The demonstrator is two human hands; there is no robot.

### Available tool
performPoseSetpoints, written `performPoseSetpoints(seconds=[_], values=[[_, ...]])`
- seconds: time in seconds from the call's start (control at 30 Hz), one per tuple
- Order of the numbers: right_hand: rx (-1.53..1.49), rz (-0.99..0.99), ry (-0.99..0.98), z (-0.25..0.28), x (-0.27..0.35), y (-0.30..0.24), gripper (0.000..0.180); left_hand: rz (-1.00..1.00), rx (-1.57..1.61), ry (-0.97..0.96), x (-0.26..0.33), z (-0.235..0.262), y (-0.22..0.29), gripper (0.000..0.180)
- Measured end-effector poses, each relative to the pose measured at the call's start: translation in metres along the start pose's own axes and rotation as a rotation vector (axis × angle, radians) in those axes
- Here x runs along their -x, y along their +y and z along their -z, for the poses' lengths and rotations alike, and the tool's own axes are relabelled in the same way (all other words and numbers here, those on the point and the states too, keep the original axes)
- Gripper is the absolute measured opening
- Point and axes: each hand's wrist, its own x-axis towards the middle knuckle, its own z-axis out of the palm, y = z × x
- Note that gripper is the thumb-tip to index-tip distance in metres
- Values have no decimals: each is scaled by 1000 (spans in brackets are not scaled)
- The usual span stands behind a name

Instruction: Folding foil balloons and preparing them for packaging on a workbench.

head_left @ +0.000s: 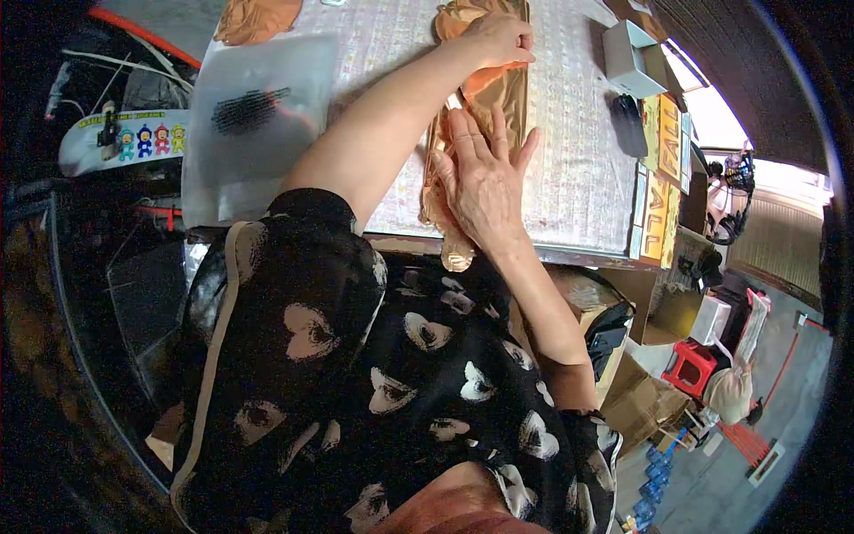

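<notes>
Looking down from the head view, part of the long copper foil piece (511, 96) is hidden under the hands, and its far end nears the upper edge; a second foil piece (256, 20) at upper left is cut off by that edge. The left hand's (495, 41) fingertips are hard to make out: its arm slants across to the foil's far part, fingers curled together, and I cannot tell whether they pinch the foil. The right hand (485, 182) is palm down, fingers spread apart, flat over the foil's near part, gripping nothing. Counted on the pale table (578, 169): two foil pieces, one translucent plastic sheet (267, 173) at left, one open white box (627, 58) and one dark object (629, 125), unclear in kind, at right.
</notes>
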Motion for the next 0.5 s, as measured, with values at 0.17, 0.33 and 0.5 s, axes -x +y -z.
performPoseSetpoints(seconds=[0.17,0.33,0.5], values=[[3,-9,-42,-1,0,2,60,13,30,-13,-1,-2,-5,32],[85,-48,-90,-4,-1,2,65,-29,4,5,-2,-3,-10,32],[94,-13,-92,-6,-6,3,68,-26,1,25,-2,-4,-9,31]])
